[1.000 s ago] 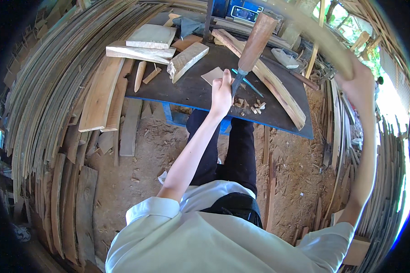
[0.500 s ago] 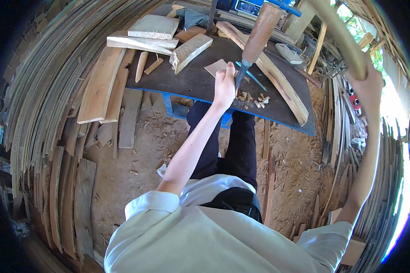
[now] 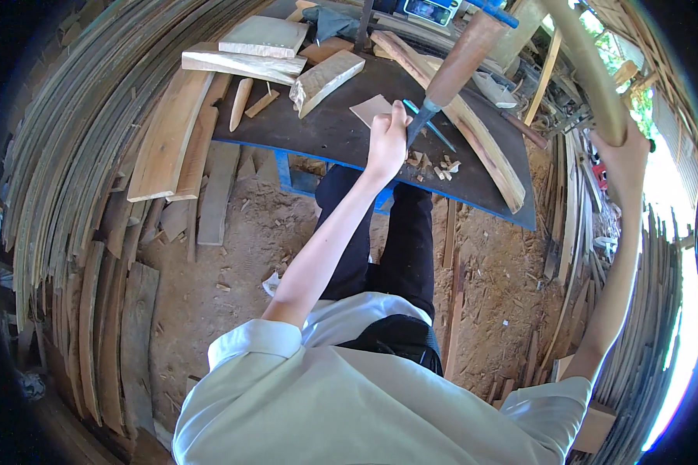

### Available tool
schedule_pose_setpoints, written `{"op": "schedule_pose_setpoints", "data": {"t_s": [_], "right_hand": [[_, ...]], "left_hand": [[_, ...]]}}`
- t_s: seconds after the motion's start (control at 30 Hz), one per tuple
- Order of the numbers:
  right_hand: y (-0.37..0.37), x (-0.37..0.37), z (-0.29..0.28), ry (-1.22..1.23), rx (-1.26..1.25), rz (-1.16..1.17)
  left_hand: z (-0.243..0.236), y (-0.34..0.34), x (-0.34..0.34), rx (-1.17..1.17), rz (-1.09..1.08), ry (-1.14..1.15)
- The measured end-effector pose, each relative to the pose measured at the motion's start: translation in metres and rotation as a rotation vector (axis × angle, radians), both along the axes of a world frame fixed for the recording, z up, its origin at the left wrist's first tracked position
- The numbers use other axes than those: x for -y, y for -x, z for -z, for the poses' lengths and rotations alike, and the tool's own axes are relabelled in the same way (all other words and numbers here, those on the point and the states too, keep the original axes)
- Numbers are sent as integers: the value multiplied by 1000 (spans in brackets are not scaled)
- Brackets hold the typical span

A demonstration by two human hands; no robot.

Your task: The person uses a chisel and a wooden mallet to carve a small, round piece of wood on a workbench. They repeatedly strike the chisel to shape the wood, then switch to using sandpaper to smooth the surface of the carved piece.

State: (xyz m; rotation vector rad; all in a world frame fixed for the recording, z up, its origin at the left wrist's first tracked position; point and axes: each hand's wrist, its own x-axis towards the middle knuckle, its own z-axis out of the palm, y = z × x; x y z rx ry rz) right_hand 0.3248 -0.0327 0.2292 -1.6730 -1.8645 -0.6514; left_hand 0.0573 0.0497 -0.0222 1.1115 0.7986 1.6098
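Observation:
My left hand (image 3: 388, 147) is closed round the metal blade of a large chisel (image 3: 467, 56), low over the near edge of the dark table. The chisel's thick wooden handle slants up and to the right and has a blue ring at its top. Where its tip rests is hidden behind my hand. On the right, my right hand (image 3: 624, 151) is raised and wrapped round a thick wooden club (image 3: 589, 70), whose upper end runs out of view. A flat piece of wood (image 3: 371, 109) and a thin teal pen-like stick (image 3: 442, 136) lie beside my left hand.
The dark table (image 3: 326, 143) has a blue edge. Wood chips (image 3: 444, 166) lie near its front, with a long curved timber (image 3: 473, 128) to their right. Boards and blocks (image 3: 327, 80) are at the back left. Stacked planks (image 3: 77, 155) line the left side.
The chisel's handle has tilted a little further to the right, its blade still in my left hand. My right hand stays raised with the club, only slightly shifted.

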Motion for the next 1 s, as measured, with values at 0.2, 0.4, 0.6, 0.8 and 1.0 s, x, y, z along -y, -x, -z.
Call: {"op": "schedule_pose_setpoints", "data": {"t_s": [0.2,0.4,0.6,0.8,1.0], "right_hand": [[13,2,1,22,56,-75],[-3,5,-20,-27,-23,1],[8,0,0,-48,309,-79],[0,2,-10,7,-105,-25],[8,8,-11,65,260,10]], "left_hand": [[3,7,1,-3,-12,13],[-2,-1,-1,-1,3,-6],[-3,6,3,-6,9,24],[-9,3,7,44,43,39],[-6,5,4,-4,10,28]]}}
